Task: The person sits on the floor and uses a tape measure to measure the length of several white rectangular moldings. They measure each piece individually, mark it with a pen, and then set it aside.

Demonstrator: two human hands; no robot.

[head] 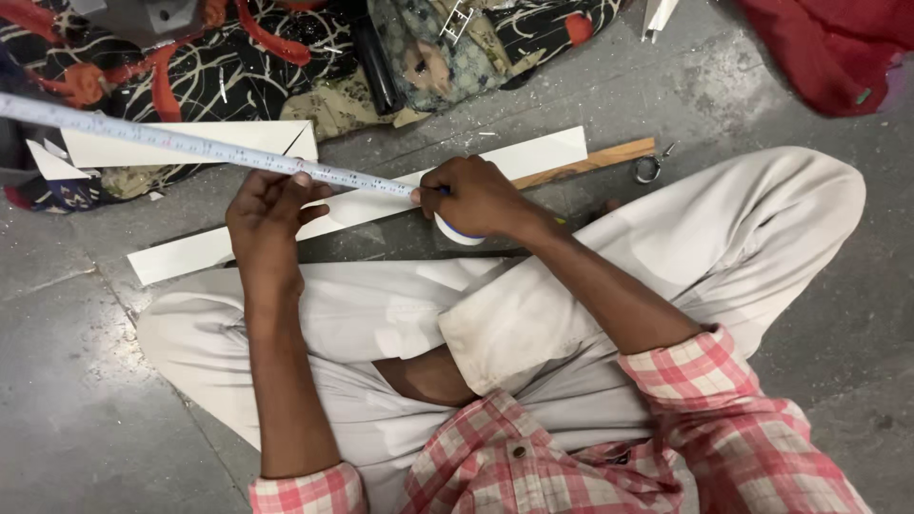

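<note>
- Grey concrete floor [76, 409], dusty and speckled with white scraps, fills the view from above; a person sits cross-legged on it in off-white trousers and a red-and-white checked shirt.
- Left hand [267, 214] is curled closed, its thumb and fingers pinching the pale steel measuring tape blade [190, 145] against the work below.
- That blade runs from the upper left edge of the view, slanting down to the right, and ends at the right hand.
- Right hand [476, 197] is closed around the round white tape measure case [457, 233], of which only the lower curve with a blue rim shows beneath the fingers.
- Both hands rest over a long narrow white board strip [238, 243] that lies on the floor just in front of the person's shins, angled upward to the right.
- Behind that strip, touching its far edge, lies a thin brown wooden batten [600, 157], its right end sticking out past the white board.
- Just beside the batten's right end lies a small metal ring-handled tool [650, 168]; its kind is too small to tell.
- Another white board piece with a pointed end [190, 143] lies further back at left, partly under the blade.
- Black patterned cloth with red and cream markings [238, 67] is heaped along the top of the view.
- Red fabric [828, 48] sits in the top right corner.
</note>
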